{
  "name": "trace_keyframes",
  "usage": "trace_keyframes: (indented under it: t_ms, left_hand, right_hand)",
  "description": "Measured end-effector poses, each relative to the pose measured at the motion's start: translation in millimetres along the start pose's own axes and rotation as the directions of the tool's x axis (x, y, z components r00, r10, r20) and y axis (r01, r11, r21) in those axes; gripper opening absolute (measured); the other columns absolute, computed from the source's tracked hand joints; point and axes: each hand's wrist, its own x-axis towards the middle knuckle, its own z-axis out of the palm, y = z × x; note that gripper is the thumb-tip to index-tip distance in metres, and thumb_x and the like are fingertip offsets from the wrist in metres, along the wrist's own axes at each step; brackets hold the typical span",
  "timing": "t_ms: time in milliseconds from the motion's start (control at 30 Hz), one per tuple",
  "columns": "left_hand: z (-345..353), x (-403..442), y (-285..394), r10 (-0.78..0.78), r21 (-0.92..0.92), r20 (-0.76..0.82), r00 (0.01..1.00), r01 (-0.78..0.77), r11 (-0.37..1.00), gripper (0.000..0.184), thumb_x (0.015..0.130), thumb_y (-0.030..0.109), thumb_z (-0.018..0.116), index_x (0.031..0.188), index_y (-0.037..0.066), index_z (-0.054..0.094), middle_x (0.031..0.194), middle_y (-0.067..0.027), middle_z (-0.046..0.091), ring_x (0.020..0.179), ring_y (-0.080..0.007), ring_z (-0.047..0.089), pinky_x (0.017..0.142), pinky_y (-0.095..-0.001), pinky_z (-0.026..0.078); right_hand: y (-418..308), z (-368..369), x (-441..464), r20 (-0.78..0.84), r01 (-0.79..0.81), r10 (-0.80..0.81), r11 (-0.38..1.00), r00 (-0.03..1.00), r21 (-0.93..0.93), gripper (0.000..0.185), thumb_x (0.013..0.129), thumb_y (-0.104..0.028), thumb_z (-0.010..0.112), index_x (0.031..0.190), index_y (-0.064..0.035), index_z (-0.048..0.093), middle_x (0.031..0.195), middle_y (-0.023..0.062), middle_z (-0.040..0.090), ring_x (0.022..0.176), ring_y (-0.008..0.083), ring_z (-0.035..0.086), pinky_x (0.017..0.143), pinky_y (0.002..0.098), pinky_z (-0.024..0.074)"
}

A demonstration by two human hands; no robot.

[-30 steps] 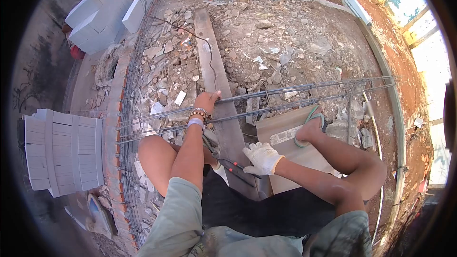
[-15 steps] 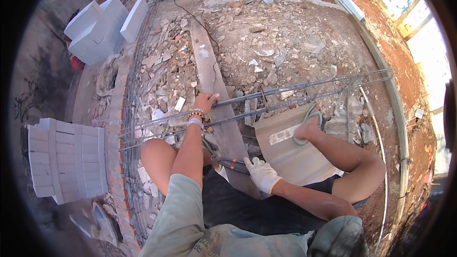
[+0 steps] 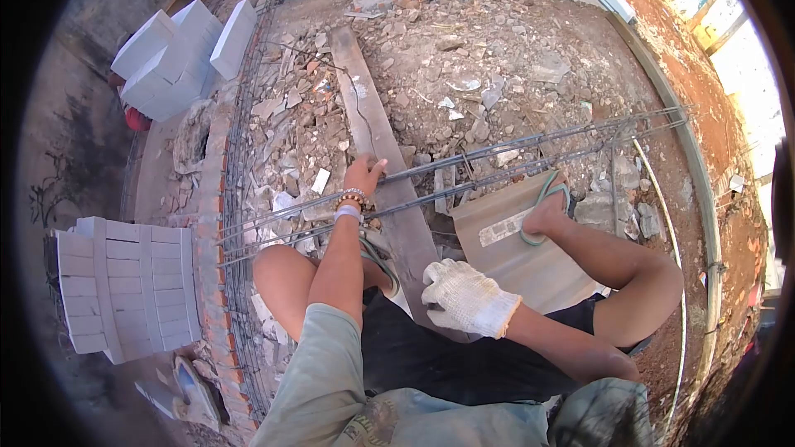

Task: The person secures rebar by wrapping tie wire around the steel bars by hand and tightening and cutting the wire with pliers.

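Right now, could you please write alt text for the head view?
A bare left hand touches metal bars crossing above a plank on rubble; a gloved right hand is by the plank's near end, its grip unclear.

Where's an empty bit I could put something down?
The brown sheet has a bare patch between the gloved right hand and the sandalled right foot. The plank beyond the rods has some room, though a wire runs along it. Rubble crowds both sides.

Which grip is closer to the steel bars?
Left. The bare left grip is right at the steel bars; the gloved right grip is apart from them, nearer the person's body.
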Motion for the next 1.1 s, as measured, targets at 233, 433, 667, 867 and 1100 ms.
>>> trace_keyframes:
  t_ms: [233, 433, 667, 867, 1100]
  left_hand:
    - [-19, -9, 34, -0.054, 0.066, 0.114, 0.992, 0.047, 0.997, 0.045, 0.099, 0.05, 0.047, 0.104, 0.014, 0.072, 0.086, -0.0061, 0.075, 0.086, -0.0258, 0.071, 0.079, -0.0385, 0.052]
    - [-18, -12, 32, -0.072, 0.017, 0.093, 0.993, 0.071, 0.997, 0.048, 0.102, 0.05, 0.041, 0.102, 0.015, 0.073, 0.084, -0.0087, 0.073, 0.087, -0.0294, 0.069, 0.079, -0.0408, 0.051]
    - [-15, -11, 34, -0.056, 0.043, 0.06, 0.997, 0.054, 0.998, 0.048, 0.1, 0.052, 0.044, 0.1, 0.014, 0.075, 0.081, -0.0086, 0.072, 0.081, -0.0278, 0.07, 0.076, -0.0399, 0.052]
    - [-20, -6, 34, -0.106, -0.016, 0.107, 0.989, 0.109, 0.994, 0.045, 0.099, 0.05, 0.049, 0.1, 0.013, 0.075, 0.077, -0.0107, 0.072, 0.076, -0.0273, 0.07, 0.074, -0.0402, 0.053]
    - [-15, -5, 23, -0.1, -0.018, 0.07, 0.993, 0.101, 0.995, 0.046, 0.098, 0.049, 0.052, 0.098, 0.009, 0.075, 0.079, -0.0162, 0.071, 0.079, -0.0338, 0.068, 0.076, -0.0425, 0.051]
  right_hand:
    - [5, 104, 12, -0.44, -0.21, 0.547, 0.764, 0.712, 0.61, 0.02, 0.09, -0.025, 0.069, 0.094, -0.0059, 0.066, 0.112, 0.0191, 0.062, 0.112, 0.0376, 0.06, 0.096, 0.0421, 0.0477]
    - [38, 103, 47, -0.478, 0.045, 0.711, 0.534, 0.516, 0.844, 0.007, 0.093, -0.006, 0.063, 0.098, -0.0022, 0.063, 0.106, 0.0131, 0.068, 0.1, 0.0266, 0.066, 0.089, 0.0374, 0.0503]
    - [95, -17, 141, -0.591, 0.617, 0.716, 0.284, 0.373, 0.734, 0.028, 0.085, 0.015, 0.05, 0.103, -0.0018, 0.062, 0.105, 0.0084, 0.066, 0.09, 0.015, 0.064, 0.084, 0.0294, 0.0524]
    - [131, -47, 192, -0.521, 0.209, 0.563, 0.526, 0.642, 0.824, 0.055, 0.081, 0.005, 0.047, 0.133, -0.0078, 0.06, 0.118, 0.0067, 0.066, 0.082, 0.0104, 0.058, 0.069, 0.0262, 0.0498]
    - [137, -33, 226, -0.497, 0.256, 0.551, 0.457, 0.671, 0.852, 0.062, 0.082, 0.009, 0.045, 0.142, -0.0062, 0.052, 0.132, 0.0065, 0.06, 0.091, 0.0107, 0.06, 0.079, 0.0253, 0.0486]
